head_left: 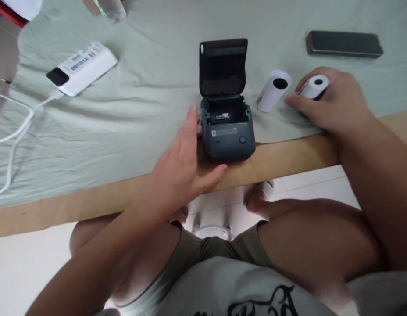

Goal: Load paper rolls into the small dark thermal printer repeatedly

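A dark label printer [228, 142] stands near the table's front edge with its lid [223, 68] raised. Its paper bay shows no roll inside. My left hand [185, 160] rests along the printer's left side, thumb and fingers spread apart. To the right, my right hand [333, 98] has its thumb and fingers closed around a small white paper roll [314, 87], whose core end faces up. Between that hand and the printer stands a second white roll [271, 94] with a wide dark core, slightly tilted in view.
A long dark box [344, 44] lies at the back right. On the left is a white power bank [85, 70] with a white cable [21, 127] plugged in. A clear glass [112, 9] stands at the back. Brown board [75, 199] runs along the front edge.
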The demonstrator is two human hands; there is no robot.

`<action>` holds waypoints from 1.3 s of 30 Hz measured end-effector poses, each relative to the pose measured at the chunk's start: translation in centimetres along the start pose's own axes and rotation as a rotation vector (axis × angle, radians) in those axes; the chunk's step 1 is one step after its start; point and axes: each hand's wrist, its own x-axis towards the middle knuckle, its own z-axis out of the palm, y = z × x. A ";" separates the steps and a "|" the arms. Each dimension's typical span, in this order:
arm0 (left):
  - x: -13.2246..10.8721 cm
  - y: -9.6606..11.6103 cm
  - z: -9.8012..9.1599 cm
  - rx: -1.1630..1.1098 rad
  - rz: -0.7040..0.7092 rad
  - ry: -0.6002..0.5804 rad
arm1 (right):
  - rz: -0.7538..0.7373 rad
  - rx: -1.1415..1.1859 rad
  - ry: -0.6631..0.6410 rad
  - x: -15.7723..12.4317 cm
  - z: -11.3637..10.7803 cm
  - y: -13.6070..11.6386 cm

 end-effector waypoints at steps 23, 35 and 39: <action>-0.2 3.2 -1.4 0.265 -0.032 -0.196 | -0.024 0.045 0.013 0.4 1.2 1.7; 0.8 2.2 -1.0 0.124 -0.053 -0.106 | 0.092 -0.086 0.029 0.2 -0.2 1.5; 1.6 2.2 -1.3 0.115 -0.081 -0.145 | 0.090 -0.080 -0.063 0.5 -0.9 2.0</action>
